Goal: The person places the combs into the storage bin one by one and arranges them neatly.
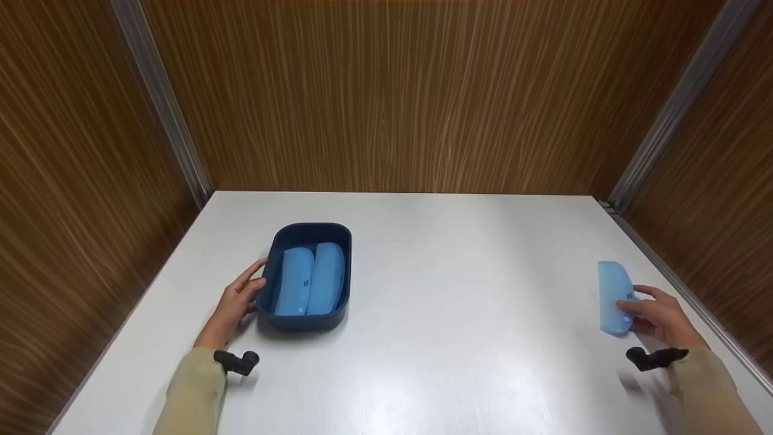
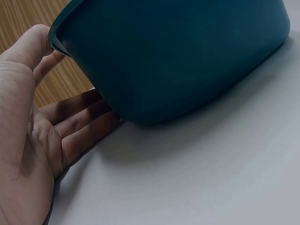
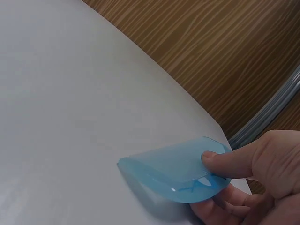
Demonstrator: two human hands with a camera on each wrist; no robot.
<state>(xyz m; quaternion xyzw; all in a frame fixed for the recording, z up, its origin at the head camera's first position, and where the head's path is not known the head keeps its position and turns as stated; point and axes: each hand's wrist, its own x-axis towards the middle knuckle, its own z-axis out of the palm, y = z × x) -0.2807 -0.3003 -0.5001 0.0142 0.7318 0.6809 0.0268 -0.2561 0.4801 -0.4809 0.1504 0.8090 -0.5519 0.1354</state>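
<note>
A dark blue plastic bin [image 1: 305, 323] stands on the left of the white table, holding two light blue curved plastic cases side by side, a left one [image 1: 295, 281] and a right one [image 1: 326, 278]. My left hand [image 1: 234, 303] is at its left side. In the left wrist view the thumb meets the rim and extended fingers [image 2: 89, 131] touch the outer wall. Far to the right, my right hand [image 1: 661, 314] pinches a translucent blue half-moon plastic case [image 3: 168, 164], thumb on top and fingers beneath. The case is tilted close over the table and bears a small dark mark.
The white table [image 1: 459, 290] stretches between the two hands. Wood-grain panels enclose it at the back [image 1: 386, 96], left and right. A metal rail [image 1: 676, 284] runs along the right edge, near my right hand.
</note>
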